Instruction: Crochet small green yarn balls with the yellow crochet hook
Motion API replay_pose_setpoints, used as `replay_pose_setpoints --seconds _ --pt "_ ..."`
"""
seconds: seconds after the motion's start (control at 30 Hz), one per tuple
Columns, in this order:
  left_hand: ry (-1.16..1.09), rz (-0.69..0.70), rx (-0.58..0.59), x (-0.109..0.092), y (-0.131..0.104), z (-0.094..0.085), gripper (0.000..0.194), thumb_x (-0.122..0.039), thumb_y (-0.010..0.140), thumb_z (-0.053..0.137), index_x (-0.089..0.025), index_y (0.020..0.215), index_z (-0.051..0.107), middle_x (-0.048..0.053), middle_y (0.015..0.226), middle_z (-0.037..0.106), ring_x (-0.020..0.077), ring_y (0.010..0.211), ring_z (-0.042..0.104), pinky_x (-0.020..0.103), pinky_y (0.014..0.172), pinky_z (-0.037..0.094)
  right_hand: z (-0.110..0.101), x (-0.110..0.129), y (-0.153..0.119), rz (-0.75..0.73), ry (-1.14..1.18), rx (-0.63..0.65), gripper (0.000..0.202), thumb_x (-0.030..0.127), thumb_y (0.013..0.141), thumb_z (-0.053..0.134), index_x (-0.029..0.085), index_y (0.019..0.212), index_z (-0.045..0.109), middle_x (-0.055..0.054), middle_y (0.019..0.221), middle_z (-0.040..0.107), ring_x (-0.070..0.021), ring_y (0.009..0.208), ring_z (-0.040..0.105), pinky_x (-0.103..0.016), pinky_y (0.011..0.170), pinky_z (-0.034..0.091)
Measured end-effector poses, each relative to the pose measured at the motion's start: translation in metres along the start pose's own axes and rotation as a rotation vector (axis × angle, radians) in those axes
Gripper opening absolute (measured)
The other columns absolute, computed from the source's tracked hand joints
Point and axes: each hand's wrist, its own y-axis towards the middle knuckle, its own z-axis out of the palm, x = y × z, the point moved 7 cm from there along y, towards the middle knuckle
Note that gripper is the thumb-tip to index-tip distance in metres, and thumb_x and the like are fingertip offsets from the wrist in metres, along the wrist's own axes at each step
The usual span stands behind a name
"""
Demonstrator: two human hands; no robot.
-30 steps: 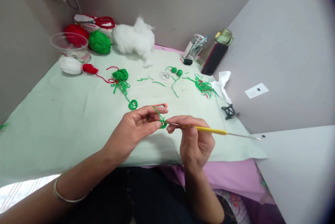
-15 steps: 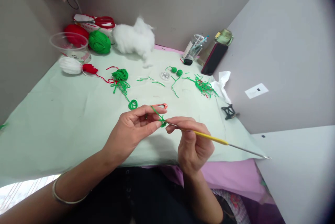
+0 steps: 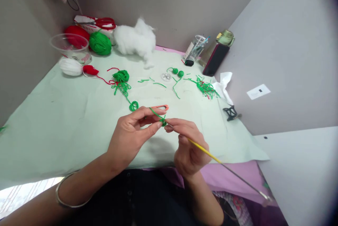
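Note:
Between thumb and fingers, my left hand (image 3: 132,130) pinches a small green crochet piece (image 3: 163,122), with green yarn (image 3: 156,113) running over its index finger. My right hand (image 3: 191,145) grips a crochet hook (image 3: 204,150) with a yellow handle and metal ends. One end of the hook meets the crochet piece; the other points down to the right, past the table edge. Just beyond my left fingertips lies an orange stitch marker (image 3: 164,107), partly hidden by them. A loose green yarn coil (image 3: 133,105) rests behind my left hand.
Farther back are a tangled green yarn heap (image 3: 121,79), white stuffing (image 3: 136,39), a green yarn ball (image 3: 100,43), a clear tub (image 3: 70,49) and red scissors (image 3: 105,23). Rightward stand a phone (image 3: 216,59) and a bottle (image 3: 225,37), near yarn scraps (image 3: 206,86) and a black claw clip (image 3: 231,113).
My right hand has shifted slightly left and down. The hook has tilted more steeply, its free end dropping lower. My left hand still holds the crochet piece.

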Motion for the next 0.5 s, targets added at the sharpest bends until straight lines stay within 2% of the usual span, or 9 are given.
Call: replay_pose_setpoints --seconds 0.13,0.33,0.5 --pt "0.084 0.125 -0.067 -0.007 -0.003 -0.001 0.021 -0.018 0.085 0.082 -0.026 0.104 0.082 -0.001 0.113 0.081 0.0106 0.09 0.074 0.021 0.091 0.06 0.002 -0.001 -0.001 -0.003 0.01 0.035 0.027 0.015 0.105 0.051 0.023 0.118 0.073 -0.006 0.092 0.079 -0.0219 0.093 0.078 -0.037 0.07 0.066" --pt "0.141 0.177 -0.065 -0.007 -0.005 -0.002 0.021 -0.02 0.09 0.078 -0.027 0.109 0.081 0.0 0.113 0.081 0.0121 0.092 0.073 0.025 0.092 0.06 0.001 -0.004 -0.006 0.014 0.034 0.027 0.028 0.013 0.105 0.051 0.021 0.12 0.073 -0.006 0.092 0.078 -0.0211 0.094 0.078 -0.038 0.075 0.066" --pt "0.262 0.422 -0.114 -0.017 -0.011 -0.003 0.029 -0.007 0.09 0.073 -0.028 0.109 0.079 0.0 0.113 0.081 0.0152 0.1 0.073 0.033 0.099 0.056 0.004 -0.002 -0.007 -0.014 0.002 -0.019 0.025 0.018 0.105 0.053 0.024 0.119 0.074 -0.007 0.094 0.08 -0.0215 0.092 0.078 -0.037 0.068 0.067"
